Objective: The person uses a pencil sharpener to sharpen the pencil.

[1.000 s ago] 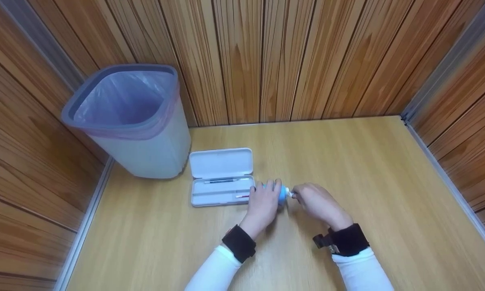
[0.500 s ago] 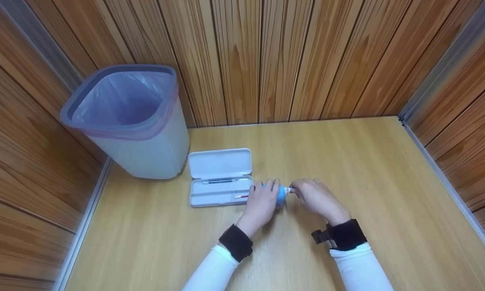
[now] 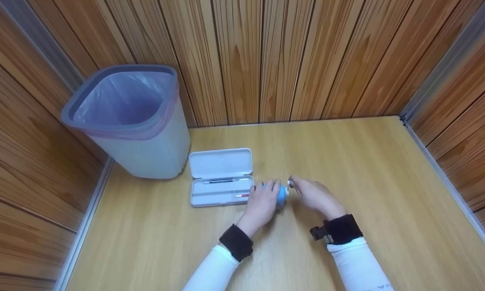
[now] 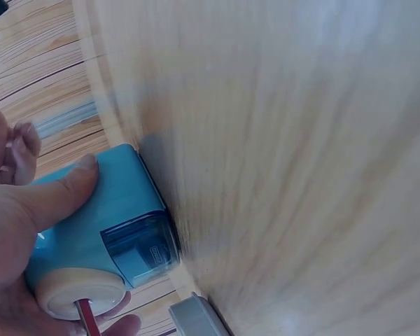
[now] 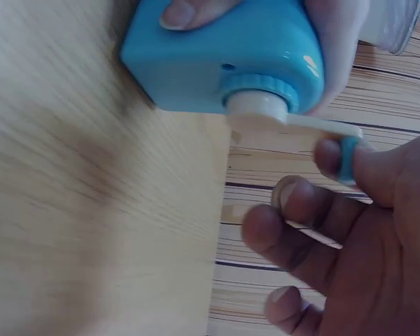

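Crank [image 5: 320, 127] and right hand [image 3: 314, 195] have shifted toward the lid side of the pencil case [image 3: 221, 162].
Just right of the case, the blue sharpener [image 3: 282, 196] sits in the grip of the left hand [image 3: 261, 203], a red pencil [image 4: 88, 318] in its case-side end; the right thumb and a finger pinch the knob [image 5: 347, 161], other fingers loosely bent.

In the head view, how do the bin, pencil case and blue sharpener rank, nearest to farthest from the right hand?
1. Blue sharpener: just left of the right hand.
2. Pencil case: farther left, lid open.
3. Bin: farthest, at the back left.
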`<state>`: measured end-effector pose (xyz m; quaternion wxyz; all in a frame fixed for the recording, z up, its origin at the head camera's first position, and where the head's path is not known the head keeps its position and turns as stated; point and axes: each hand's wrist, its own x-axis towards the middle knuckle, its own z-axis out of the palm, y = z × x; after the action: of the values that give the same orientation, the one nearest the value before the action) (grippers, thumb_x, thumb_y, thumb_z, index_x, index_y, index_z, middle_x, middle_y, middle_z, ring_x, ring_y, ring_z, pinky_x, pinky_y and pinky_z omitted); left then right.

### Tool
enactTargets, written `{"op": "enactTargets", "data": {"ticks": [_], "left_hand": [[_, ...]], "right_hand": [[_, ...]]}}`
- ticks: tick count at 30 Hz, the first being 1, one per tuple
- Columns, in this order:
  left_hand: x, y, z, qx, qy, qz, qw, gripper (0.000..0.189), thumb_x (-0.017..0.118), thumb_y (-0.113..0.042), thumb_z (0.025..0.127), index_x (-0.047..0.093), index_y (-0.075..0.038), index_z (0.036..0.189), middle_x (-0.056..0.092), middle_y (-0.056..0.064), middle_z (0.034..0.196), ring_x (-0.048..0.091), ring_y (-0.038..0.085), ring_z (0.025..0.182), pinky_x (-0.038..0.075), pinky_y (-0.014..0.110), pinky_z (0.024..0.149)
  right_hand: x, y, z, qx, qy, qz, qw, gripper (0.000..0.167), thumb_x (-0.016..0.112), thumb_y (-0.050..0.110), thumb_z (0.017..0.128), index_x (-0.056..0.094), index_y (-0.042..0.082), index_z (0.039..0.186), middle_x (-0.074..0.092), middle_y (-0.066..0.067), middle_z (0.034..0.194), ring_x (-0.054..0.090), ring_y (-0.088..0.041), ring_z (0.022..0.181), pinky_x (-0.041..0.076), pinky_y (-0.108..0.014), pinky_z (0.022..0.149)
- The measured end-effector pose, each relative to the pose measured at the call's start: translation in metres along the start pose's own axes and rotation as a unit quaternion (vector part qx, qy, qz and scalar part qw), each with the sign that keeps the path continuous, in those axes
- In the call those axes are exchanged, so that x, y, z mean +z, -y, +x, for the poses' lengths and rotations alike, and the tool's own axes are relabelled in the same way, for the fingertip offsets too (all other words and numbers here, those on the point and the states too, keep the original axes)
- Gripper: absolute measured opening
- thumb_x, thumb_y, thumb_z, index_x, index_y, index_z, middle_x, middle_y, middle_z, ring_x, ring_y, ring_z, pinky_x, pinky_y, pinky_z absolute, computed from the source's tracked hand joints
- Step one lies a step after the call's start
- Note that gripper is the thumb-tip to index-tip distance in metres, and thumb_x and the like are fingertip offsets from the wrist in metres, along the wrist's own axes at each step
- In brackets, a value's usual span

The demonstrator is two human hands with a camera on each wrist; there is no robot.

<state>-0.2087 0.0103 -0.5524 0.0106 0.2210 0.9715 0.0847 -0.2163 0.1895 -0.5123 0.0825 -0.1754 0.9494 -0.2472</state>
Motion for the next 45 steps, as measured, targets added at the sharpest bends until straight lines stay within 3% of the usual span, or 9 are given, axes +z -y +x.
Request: {"op": "enactTargets", "data": {"ticks": [5,13,24,30,36,40,45], "left_hand": [[0.001,0.000,0.000,0.001,-0.008,0.000,1.0000,0.054,0.057,-0.019,0.098,0.040,-0.013,0.149,0.050,0.010,0.140,0.048,0.036,0.123,0.042,0.051,0.098],[0.004,0.001,-0.003,0.023,-0.067,0.034,0.9969,0.059,0.071,-0.025,0.089,0.048,-0.010,0.141,0.057,0.009,0.129,0.056,0.034,0.110,0.048,0.046,0.086],[0.000,0.000,-0.002,0.009,-0.022,0.010,0.9997,0.062,0.067,-0.023,0.093,0.041,-0.011,0.148,0.052,0.010,0.137,0.051,0.035,0.120,0.045,0.050,0.095],[0.001,0.001,-0.002,0.012,-0.025,0.015,0.9995,0.069,0.072,-0.032,0.088,0.041,-0.011,0.147,0.052,0.010,0.135,0.052,0.035,0.118,0.046,0.049,0.094],[0.002,0.001,-0.001,0.012,-0.044,0.024,0.9987,0.070,0.074,-0.035,0.086,0.044,-0.011,0.145,0.054,0.009,0.132,0.053,0.034,0.116,0.047,0.048,0.091],[0.003,0.001,-0.003,0.015,-0.061,0.038,0.9973,0.071,0.077,-0.038,0.083,0.046,-0.011,0.142,0.056,0.009,0.127,0.055,0.032,0.110,0.049,0.046,0.086],[0.005,0.001,-0.002,0.017,-0.077,0.043,0.9959,0.071,0.077,-0.040,0.082,0.048,-0.011,0.139,0.057,0.008,0.124,0.056,0.031,0.107,0.049,0.044,0.082]], "right_hand": [[0.002,-0.001,0.002,0.010,0.009,0.021,0.9997,0.019,0.041,0.015,0.106,0.056,0.010,0.116,0.066,-0.015,0.113,0.062,-0.034,0.107,0.050,-0.049,0.089],[0.003,-0.003,0.008,0.037,0.018,0.058,0.9974,0.030,0.035,0.026,0.107,0.055,0.011,0.123,0.063,-0.014,0.126,0.057,-0.037,0.118,0.047,-0.053,0.093],[0.006,-0.007,0.017,0.045,0.017,0.054,0.9974,0.024,0.035,0.024,0.107,0.055,0.016,0.117,0.063,-0.013,0.124,0.057,-0.036,0.117,0.047,-0.053,0.094],[0.011,-0.013,0.025,0.070,0.024,0.066,0.9951,0.035,0.033,0.029,0.108,0.052,0.014,0.133,0.060,-0.015,0.131,0.052,-0.037,0.125,0.042,-0.055,0.100],[0.019,-0.018,0.033,0.092,0.032,0.089,0.9913,0.048,0.031,0.030,0.108,0.038,0.008,0.150,0.044,-0.020,0.147,0.038,-0.039,0.136,0.030,-0.056,0.109],[0.026,-0.022,0.037,0.083,0.031,0.082,0.9927,0.042,0.032,0.028,0.108,0.048,0.009,0.141,0.055,-0.019,0.136,0.049,-0.037,0.127,0.037,-0.055,0.104],[0.034,-0.027,0.039,0.077,0.027,0.065,0.9946,0.030,0.033,0.025,0.107,0.056,0.013,0.122,0.063,-0.013,0.112,0.060,-0.031,0.104,0.046,-0.052,0.092]]}}
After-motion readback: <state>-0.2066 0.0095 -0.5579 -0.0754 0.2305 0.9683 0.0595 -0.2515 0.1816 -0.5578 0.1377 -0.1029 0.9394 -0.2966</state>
